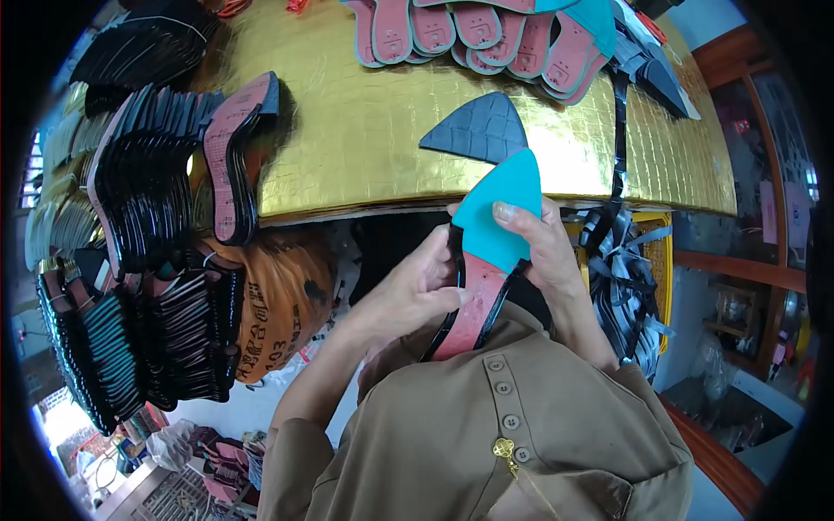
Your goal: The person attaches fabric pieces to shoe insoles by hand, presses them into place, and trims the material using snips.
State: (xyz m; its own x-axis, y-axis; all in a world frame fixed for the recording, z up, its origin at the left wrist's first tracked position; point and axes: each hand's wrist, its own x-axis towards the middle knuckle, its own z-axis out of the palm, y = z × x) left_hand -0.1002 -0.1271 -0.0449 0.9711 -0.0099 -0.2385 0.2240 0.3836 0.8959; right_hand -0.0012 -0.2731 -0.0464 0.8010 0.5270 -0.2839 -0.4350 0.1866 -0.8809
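A shoe insole with a pink body, a teal pointed toe and glossy black edging is held upright between both hands, just off the table's front edge. My left hand grips its left edge, the thumb lying on the pink part. My right hand holds the toe end, with its thumb pressed on the teal face and its other fingers hidden behind. Just beyond the toe tip, a dark, crocodile-textured triangular piece lies on the table. The insole's lower end is hidden against the brown shirt.
The gold table carries overlapping pink insoles at the back. Stacks of black-edged insoles stand at the left, above an orange sack. Black strips hang over a yellow crate at the right.
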